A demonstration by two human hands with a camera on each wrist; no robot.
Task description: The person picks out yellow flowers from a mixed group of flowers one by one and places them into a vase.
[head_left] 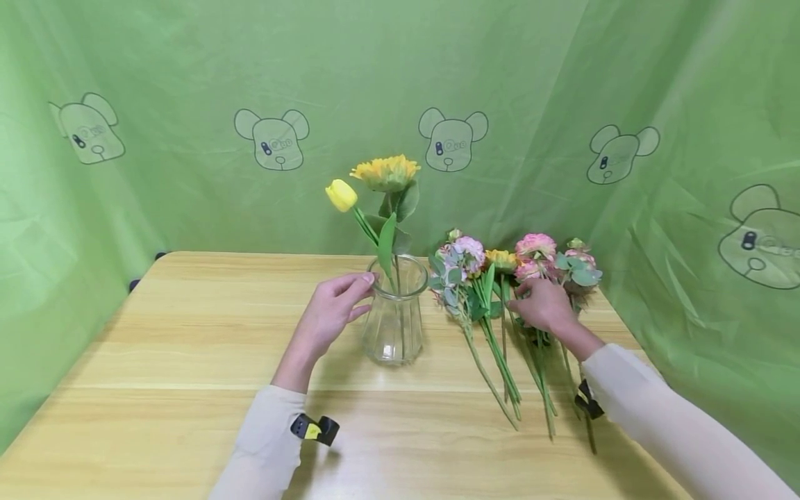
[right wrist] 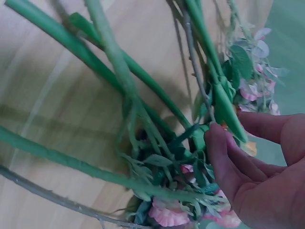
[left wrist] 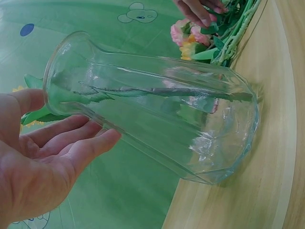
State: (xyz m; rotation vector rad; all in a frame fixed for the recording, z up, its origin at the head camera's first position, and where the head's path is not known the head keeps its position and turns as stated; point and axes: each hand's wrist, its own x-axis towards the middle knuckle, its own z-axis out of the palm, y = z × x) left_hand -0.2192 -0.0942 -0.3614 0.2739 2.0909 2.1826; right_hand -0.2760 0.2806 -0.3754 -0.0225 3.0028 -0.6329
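A clear glass vase stands upright on the table. In it are a yellow sunflower, its stem reaching down inside the glass, and a yellow tulip leaning left. My left hand touches the outside of the vase near its rim, fingers extended along the neck. To the right, my right hand reaches in among the flowers lying there. Its fingertips are right at the thin brown stem of a second sunflower, beside a green tulip leaf, with thumb and finger parted.
Pink carnation-like flowers and a lilac-pink bloom with grey-green leaves lie at the table's right. Their green stems point toward the near edge. A green curtain with bear outlines hangs behind the wooden table.
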